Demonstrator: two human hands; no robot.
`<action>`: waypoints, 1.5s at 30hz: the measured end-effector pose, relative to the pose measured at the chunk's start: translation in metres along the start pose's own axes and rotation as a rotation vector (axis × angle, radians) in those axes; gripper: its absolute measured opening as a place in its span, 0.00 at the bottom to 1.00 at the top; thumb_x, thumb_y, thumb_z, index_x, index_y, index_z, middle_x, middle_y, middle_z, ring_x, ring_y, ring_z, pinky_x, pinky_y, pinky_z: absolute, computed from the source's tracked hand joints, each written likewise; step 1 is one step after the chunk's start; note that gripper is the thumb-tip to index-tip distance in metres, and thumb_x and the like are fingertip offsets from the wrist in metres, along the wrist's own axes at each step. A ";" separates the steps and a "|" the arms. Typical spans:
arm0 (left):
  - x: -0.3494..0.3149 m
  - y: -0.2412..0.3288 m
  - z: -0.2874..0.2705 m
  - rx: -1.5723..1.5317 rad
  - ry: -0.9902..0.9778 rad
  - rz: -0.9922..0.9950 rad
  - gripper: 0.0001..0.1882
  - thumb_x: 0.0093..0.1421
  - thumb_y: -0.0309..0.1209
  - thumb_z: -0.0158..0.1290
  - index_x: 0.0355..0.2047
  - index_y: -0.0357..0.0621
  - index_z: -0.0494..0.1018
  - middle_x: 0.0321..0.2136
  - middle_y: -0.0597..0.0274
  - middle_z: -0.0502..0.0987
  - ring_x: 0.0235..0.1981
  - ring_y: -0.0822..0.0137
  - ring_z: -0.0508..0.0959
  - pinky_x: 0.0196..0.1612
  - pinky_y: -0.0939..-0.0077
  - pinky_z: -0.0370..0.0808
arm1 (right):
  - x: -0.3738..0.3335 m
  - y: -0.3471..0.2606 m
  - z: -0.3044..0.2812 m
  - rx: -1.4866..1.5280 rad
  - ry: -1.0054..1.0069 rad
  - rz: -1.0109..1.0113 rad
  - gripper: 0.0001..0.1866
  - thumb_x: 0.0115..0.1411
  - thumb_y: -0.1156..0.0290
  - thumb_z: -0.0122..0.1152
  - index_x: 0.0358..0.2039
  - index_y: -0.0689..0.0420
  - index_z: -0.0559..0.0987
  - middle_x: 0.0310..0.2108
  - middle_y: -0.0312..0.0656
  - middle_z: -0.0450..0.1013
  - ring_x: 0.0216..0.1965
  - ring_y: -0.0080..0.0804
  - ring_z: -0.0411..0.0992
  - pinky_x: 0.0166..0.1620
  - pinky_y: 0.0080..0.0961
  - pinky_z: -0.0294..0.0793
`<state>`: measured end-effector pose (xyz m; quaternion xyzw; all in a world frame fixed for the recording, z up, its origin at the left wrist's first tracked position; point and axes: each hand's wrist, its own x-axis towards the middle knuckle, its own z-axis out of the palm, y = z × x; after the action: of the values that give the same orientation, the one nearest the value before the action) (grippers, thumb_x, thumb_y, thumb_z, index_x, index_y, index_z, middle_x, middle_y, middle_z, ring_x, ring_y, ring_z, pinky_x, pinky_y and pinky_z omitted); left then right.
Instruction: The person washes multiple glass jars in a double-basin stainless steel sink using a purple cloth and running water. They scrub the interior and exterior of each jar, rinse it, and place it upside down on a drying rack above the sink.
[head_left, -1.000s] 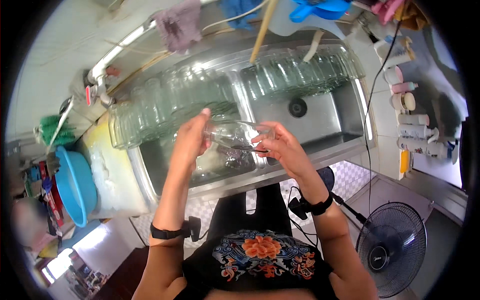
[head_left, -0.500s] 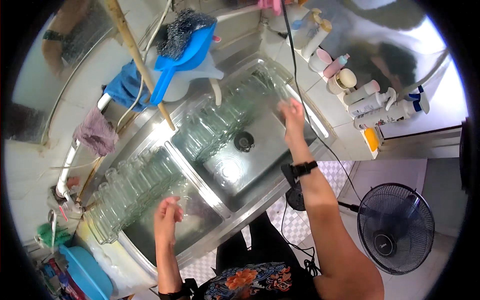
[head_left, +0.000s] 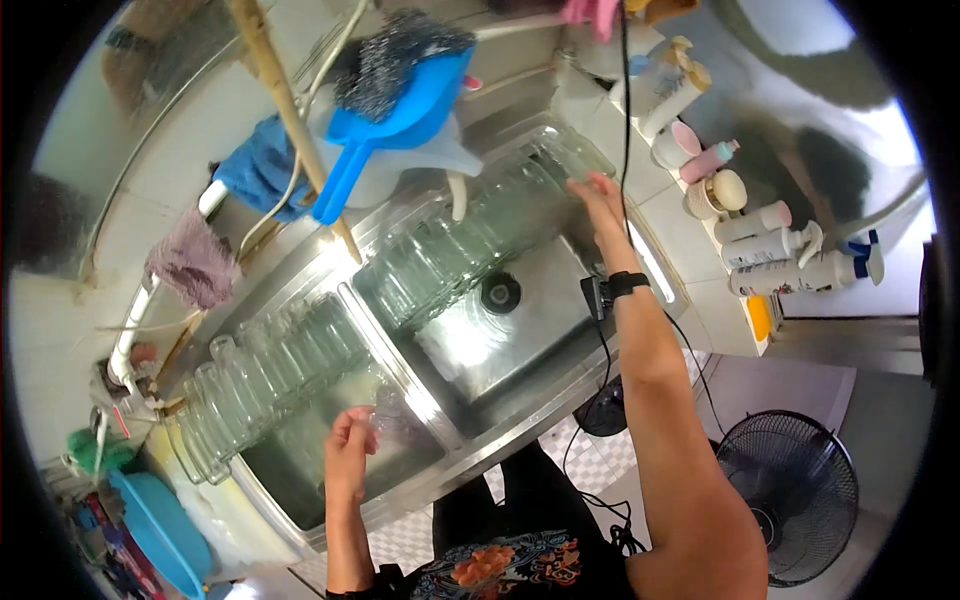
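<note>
Main danger right of the sink divider: a stray nudge from the right hand against the end glass, likely slippery, with tipping or chipping along the closely packed row of glasses as plausible result. Just ahead of the right hand, fingers extended: that end glass, contact or grip impossible to tell in the blur. Left of the sink divider, a loosely curled left hand, no glass visible in its grasp, near a second row. Hands well apart, on opposite sides of the sink divider.

Dark print on blue-topped white bottle — too small to read.
</note>
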<state>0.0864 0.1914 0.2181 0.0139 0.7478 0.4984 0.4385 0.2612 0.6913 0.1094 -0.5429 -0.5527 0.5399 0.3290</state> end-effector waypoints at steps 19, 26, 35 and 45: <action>0.051 -0.269 -0.183 0.005 0.546 -0.447 0.25 0.59 0.43 0.52 0.53 0.44 0.66 0.43 0.55 0.73 0.46 0.62 0.73 0.43 0.66 0.71 | -0.439 0.120 0.225 -0.447 -1.014 0.118 0.21 0.55 0.65 0.60 0.49 0.59 0.74 0.48 0.48 0.73 0.50 0.41 0.72 0.54 0.34 0.69; 0.094 -0.395 -0.255 -0.954 0.569 -0.595 0.22 0.64 0.40 0.45 0.53 0.40 0.64 0.45 0.47 0.73 0.44 0.52 0.76 0.43 0.51 0.75 | -0.462 0.218 0.305 -1.341 -0.831 0.089 0.32 0.52 0.55 0.61 0.55 0.59 0.70 0.63 0.52 0.54 0.61 0.63 0.53 0.58 0.57 0.59; 0.085 -0.337 -0.237 -1.291 0.627 -0.777 0.18 0.58 0.46 0.48 0.39 0.45 0.69 0.30 0.61 0.74 0.30 0.62 0.77 0.26 0.65 0.77 | -0.406 0.246 0.292 -0.505 -0.848 0.567 0.24 0.53 0.72 0.57 0.53 0.60 0.71 0.42 0.48 0.75 0.47 0.44 0.73 0.51 0.43 0.73; 0.033 -0.280 -0.178 -0.554 0.410 -0.323 0.38 0.47 0.33 0.62 0.55 0.38 0.56 0.36 0.59 0.73 0.32 0.68 0.73 0.35 0.72 0.70 | -0.438 0.117 0.286 0.526 -0.804 1.218 0.17 0.54 0.77 0.49 0.44 0.67 0.73 0.41 0.52 0.74 0.46 0.42 0.73 0.49 0.43 0.73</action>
<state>0.0635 -0.0651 0.0059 -0.3234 0.6495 0.5985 0.3397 0.1033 0.1841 0.0381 -0.4175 -0.0875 0.8946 -0.1336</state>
